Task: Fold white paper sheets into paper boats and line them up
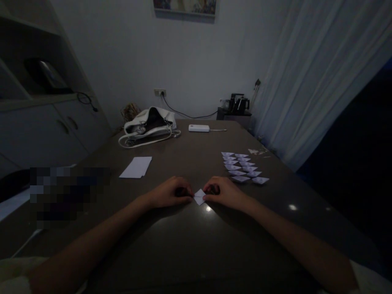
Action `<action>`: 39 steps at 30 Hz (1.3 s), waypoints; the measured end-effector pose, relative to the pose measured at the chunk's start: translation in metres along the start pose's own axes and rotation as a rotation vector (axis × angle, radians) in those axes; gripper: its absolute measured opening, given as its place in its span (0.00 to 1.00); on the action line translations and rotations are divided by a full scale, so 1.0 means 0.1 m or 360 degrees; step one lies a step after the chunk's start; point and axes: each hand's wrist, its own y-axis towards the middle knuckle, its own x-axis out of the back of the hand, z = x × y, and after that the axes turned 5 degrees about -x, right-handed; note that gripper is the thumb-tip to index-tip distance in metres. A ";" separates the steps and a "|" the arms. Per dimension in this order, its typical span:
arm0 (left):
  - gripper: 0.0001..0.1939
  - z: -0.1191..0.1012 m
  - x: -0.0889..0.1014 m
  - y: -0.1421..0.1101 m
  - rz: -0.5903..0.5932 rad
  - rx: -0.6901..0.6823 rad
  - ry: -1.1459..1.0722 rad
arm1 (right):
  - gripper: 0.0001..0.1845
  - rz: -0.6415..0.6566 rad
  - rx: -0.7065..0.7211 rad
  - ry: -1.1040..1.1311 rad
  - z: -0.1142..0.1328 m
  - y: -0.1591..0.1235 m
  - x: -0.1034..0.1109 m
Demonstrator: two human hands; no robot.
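Head view, only one: left grip (171, 192) is pinching the left corner of a small folded paper (199, 198), right grip (227, 194) is pinching its right corner. Paper is sitting mid-table (183, 241), one corner pointing near, a crease line crossing it. Risk, my read: uneven pull from the two sides could tear it at that crease or skew the fold. Fingertips are hiding the corners, and dim light plus glare just near of the paper aren't helping, so a misaligned edge could slip through. Boat-like folded pieces (232, 168) are lying in two rows, far and right of the right grip; a stray knuckle could knock the near ones. White sheets (136, 167) are lying far and left of the left grip; a brushing hand could shift them. White bag (150, 125) is sitting farther off, low risk.
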 end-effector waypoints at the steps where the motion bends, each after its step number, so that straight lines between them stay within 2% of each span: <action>1: 0.10 -0.01 -0.01 0.01 -0.0016 0.0004 0.0007 | 0.09 -0.0024 0.0026 -0.0033 0.02 -0.01 -0.02; 6: 0.14 -0.02 -0.08 0.02 -0.0143 0.0094 0.0124 | 0.06 -0.0054 0.0066 -0.0060 0.06 -0.02 -0.07; 12: 0.16 -0.07 -0.08 0.03 -0.0148 0.0174 0.0107 | 0.02 -0.0075 0.0029 0.0023 0.05 0.00 -0.07; 18: 0.14 -0.07 -0.09 0.04 -0.0191 0.0186 0.0050 | 0.02 -0.0082 0.0038 0.0194 0.09 0.00 -0.06; 20: 0.13 -0.06 -0.10 0.04 -0.0242 0.0185 0.0044 | 0.03 -0.0136 0.0078 0.0234 0.11 -0.01 -0.06; 23: 0.11 -0.07 -0.09 0.03 -0.0340 0.0135 0.0079 | 0.11 -0.0237 0.0181 0.0249 0.12 -0.01 -0.03; 26: 0.09 -0.08 -0.07 0.02 -0.0381 0.0014 0.0223 | 0.06 -0.0252 0.0351 0.0071 0.12 -0.01 0.00; 29: 0.07 -0.08 -0.06 0.02 -0.0322 -0.0108 0.0391 | 0.03 -0.0186 0.0457 -0.0129 0.11 -0.01 0.03; 32: 0.05 -0.06 -0.07 0.02 -0.0186 -0.0165 0.0393 | 0.04 -0.0089 0.0488 -0.0227 0.08 -0.01 0.02; 35: 0.05 -0.06 -0.07 0.02 -0.0093 -0.0160 0.0318 | 0.03 -0.0009 0.0555 -0.0268 0.06 -0.01 0.00; 39: 0.06 -0.07 -0.07 0.01 -0.0067 -0.0125 0.0245 | 0.03 0.0065 0.0579 -0.0291 0.04 -0.02 -0.01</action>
